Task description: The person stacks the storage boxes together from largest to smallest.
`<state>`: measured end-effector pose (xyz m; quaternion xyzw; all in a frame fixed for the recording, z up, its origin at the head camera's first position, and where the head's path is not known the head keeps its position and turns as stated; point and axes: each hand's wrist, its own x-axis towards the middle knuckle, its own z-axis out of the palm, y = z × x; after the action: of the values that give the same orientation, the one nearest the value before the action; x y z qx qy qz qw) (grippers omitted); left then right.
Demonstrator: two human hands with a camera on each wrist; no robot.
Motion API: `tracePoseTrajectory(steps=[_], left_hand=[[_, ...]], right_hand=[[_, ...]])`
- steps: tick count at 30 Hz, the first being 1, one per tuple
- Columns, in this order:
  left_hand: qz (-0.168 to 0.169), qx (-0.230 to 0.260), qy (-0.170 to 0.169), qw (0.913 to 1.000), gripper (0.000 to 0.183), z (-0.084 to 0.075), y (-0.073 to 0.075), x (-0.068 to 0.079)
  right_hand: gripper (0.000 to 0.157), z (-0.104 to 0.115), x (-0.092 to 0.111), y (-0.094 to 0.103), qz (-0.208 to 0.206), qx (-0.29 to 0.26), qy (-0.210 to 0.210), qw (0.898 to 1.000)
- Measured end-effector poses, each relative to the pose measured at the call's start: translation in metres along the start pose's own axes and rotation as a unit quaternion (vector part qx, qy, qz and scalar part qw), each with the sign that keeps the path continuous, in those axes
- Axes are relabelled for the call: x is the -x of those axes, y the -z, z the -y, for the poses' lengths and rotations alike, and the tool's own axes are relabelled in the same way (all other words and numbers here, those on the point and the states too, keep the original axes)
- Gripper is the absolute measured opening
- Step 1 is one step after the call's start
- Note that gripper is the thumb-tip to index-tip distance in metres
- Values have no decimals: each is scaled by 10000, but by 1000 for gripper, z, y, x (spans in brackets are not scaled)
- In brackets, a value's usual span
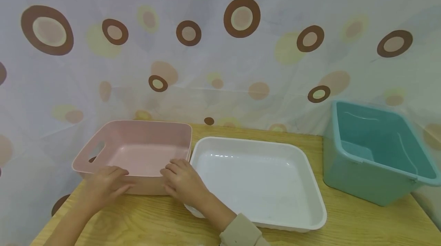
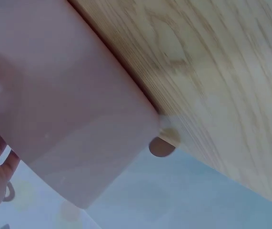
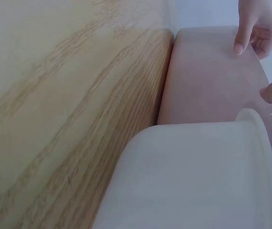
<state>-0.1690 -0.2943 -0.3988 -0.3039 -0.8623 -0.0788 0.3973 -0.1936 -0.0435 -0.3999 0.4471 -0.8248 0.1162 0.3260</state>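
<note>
Head view: noted left hand [image 1: 103, 185] and right hand [image 1: 184, 181], fingers [image 1: 173, 168] clamped on near rim [image 1: 144, 176] of pink bin [image 1: 148, 186]; white tray [image 1: 255, 184] just beside; open counter [image 1: 341, 215] toward teal bin [image 1: 358, 181].

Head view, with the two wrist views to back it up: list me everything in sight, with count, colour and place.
Pink bin: 1, pink, left part of the table, a handle hole in its left side
White tray: 1, white, middle of the table, right beside the pink bin
Teal bin: 1, blue-green, right end of the table
Table: 1, light yellowish-brown wood, under all three containers
Cloth: 1, whitish with brown, pink and yellow spots, hanging behind the table
Sleeve: 1, beige, on the right forearm
Left hand: 1, bare, gripping the pink bin's near rim toward its left
Right hand: 1, bare, gripping that rim near its right corner
</note>
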Motion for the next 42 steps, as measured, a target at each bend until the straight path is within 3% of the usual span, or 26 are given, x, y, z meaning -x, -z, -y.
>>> tracePoseTrajectory(steps=[10,14,19,31,42], left_hand=[[54,42,280,9996,70,28,7,17],[-65,68,510,9987,72,38,8,25],[-201,-61,553,9982,73,47,10,31],[423,-218,786,9958,53,58,21,30],[445,-222,843,9952,40,59,26,24]], right_hand=[[32,4,4,-1,-7,272,113,9996],[34,3,4,-3,-85,323,167,9993],[34,3,4,-3,-93,280,167,9994],[33,2,3,-8,-181,406,-2,9990],[11,3,-4,-8,-230,557,-211,9980]])
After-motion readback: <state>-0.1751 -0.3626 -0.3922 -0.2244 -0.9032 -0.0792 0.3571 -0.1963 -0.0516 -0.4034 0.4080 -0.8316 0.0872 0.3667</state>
